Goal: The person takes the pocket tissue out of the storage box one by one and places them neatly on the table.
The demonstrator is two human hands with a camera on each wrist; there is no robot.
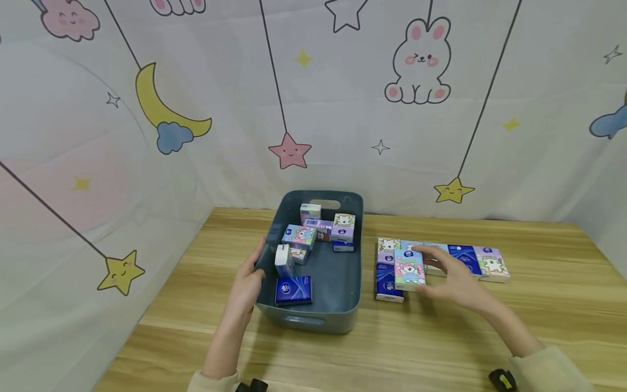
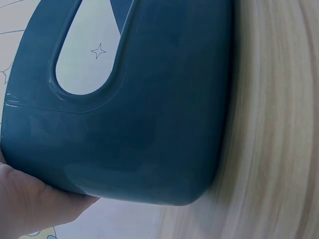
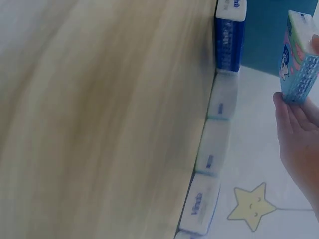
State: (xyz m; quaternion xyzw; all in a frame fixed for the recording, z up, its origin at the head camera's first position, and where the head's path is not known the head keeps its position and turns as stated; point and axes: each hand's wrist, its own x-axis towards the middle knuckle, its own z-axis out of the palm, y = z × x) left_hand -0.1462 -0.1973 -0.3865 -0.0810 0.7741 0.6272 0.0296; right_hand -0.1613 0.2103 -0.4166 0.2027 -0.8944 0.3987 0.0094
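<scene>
In the head view my left hand (image 1: 246,286) grips the left wall of a dark teal plastic basket (image 1: 335,280), its thumb at the rim. The left wrist view shows part of that hand (image 2: 37,199) against the outside of the basket (image 2: 144,144). My right hand (image 1: 455,280) holds a pack of tissues (image 1: 409,270) with a pink and light blue cartoon print, raised above the table to the right of the basket. From the right wrist view, fingers and thumb pinch this tissue pack (image 3: 299,59) at opposite ends.
Inside the basket lie several tissue packs, among them a dark blue pack (image 1: 294,290) and an upright one (image 1: 284,261). A row of packs, including a purple-and-white pack (image 1: 491,264), lies on the wooden table (image 1: 543,305). A dark blue pack (image 1: 389,286) sits before the row's left end.
</scene>
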